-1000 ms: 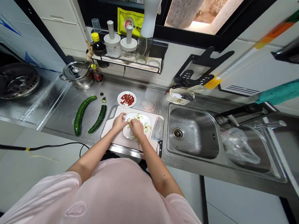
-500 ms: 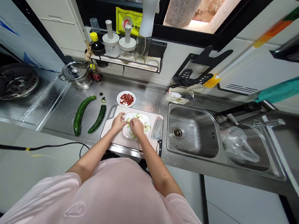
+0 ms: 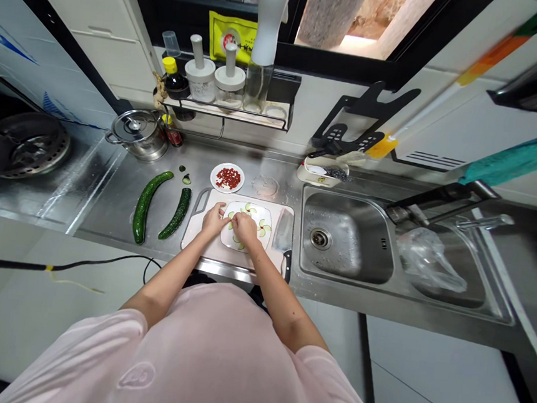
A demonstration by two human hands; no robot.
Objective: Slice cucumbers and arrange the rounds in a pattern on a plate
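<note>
A white square plate (image 3: 228, 239) lies on the pale cutting board (image 3: 194, 229), bearing several green-edged slices (image 3: 263, 228) with small red bits. My left hand (image 3: 213, 218) is at the plate's left edge, its thumb and fingers pinched together near a slice. My right hand (image 3: 244, 227) is over the plate, fingers closed and pointing at the same slice. What either hand's fingertips hold is too small to make out. Behind the board stands a round white plate of chopped red pieces (image 3: 228, 178). A knife (image 3: 284, 231) rests on the board's right side.
Left of the board lie a long cucumber (image 3: 144, 206), a shorter cucumber piece (image 3: 176, 214) and small green scraps (image 3: 186, 179). A lidded pot (image 3: 140, 134) stands behind them. On the right is a steel sink (image 3: 348, 233); a rack of jars (image 3: 229, 113) hangs above the counter.
</note>
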